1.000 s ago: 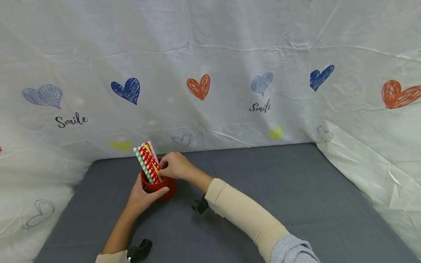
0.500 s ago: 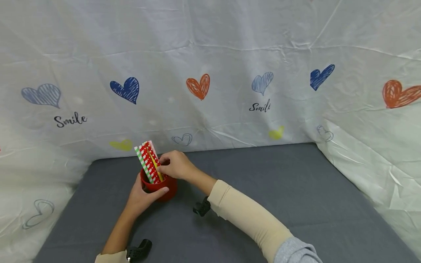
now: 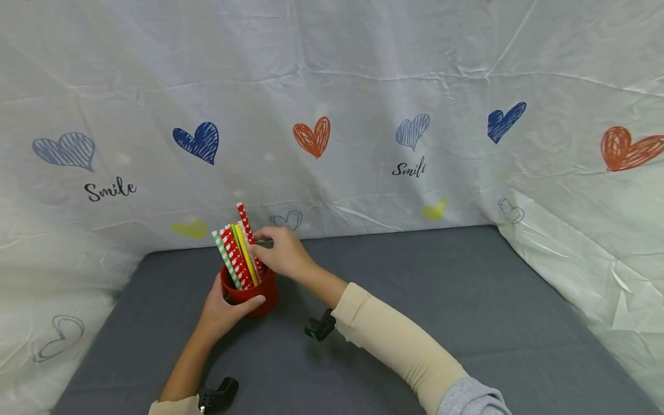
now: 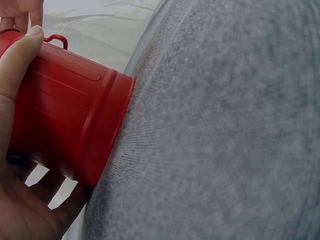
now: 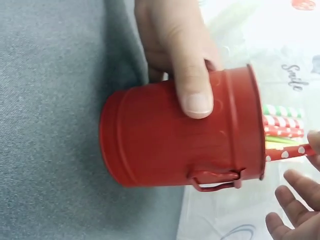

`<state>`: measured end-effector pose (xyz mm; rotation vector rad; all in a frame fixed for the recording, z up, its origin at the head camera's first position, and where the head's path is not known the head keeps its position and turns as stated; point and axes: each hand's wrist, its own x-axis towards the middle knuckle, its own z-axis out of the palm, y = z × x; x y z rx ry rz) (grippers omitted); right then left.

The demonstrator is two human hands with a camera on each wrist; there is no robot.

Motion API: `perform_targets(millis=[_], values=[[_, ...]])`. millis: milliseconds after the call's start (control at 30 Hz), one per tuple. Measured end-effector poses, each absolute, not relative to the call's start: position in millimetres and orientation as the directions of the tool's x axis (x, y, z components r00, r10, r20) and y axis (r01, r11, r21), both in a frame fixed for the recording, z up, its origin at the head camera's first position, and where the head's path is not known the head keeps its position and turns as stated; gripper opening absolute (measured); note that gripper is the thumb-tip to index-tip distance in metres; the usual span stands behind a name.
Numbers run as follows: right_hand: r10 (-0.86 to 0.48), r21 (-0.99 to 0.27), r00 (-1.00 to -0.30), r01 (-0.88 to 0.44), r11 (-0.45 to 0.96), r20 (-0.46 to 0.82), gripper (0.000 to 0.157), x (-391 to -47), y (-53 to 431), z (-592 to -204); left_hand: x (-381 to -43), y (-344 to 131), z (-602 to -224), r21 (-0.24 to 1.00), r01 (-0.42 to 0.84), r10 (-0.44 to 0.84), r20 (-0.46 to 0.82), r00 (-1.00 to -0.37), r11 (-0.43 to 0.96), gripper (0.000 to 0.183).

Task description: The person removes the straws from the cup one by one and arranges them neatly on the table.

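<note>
Fingers (image 3: 266, 232) of the right hand (image 3: 284, 251) are pinched on one dotted straw (image 3: 244, 218), seemingly only half-lifted from the red bucket (image 5: 150, 140) gripped by the left hand (image 3: 220, 311), other straws (image 3: 236, 256) left inside.

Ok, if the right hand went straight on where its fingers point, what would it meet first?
Past the spotted red straw it pinches, the right hand would probably meet the other straws in the red bucket, though depth is hard to judge.

Head view looks down and forward; closer wrist views share the red bucket (image 5: 155, 137), seen sideways
</note>
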<state>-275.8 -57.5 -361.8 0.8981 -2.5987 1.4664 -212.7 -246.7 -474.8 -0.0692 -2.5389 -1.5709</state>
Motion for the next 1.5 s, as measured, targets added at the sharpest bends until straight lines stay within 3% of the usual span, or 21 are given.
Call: perform_targets(millis=[400,900,1500], values=[[-0.410,-0.904,-0.873,-0.372,0.209,0.265,0.017,-274.7,-50.1,-347.0,-211.7,-246.8,-474.5,0.882,0.111,-0.048,0.150,-0.988,0.457,0.095],[-0.384,-0.965,-0.887,-0.253,-0.064,0.258,0.021,-290.0,-40.8,-343.3,-211.9,-247.4,-474.5,0.888,0.118,-0.045,0.154,-0.987,0.445,0.094],[-0.332,-0.997,-0.940,-0.079,-0.013,0.079,0.023,-311.6,-22.6,-366.9,-213.0,-246.2,-477.2,0.879,0.150,-0.046,0.191,-0.980,0.452,0.095]])
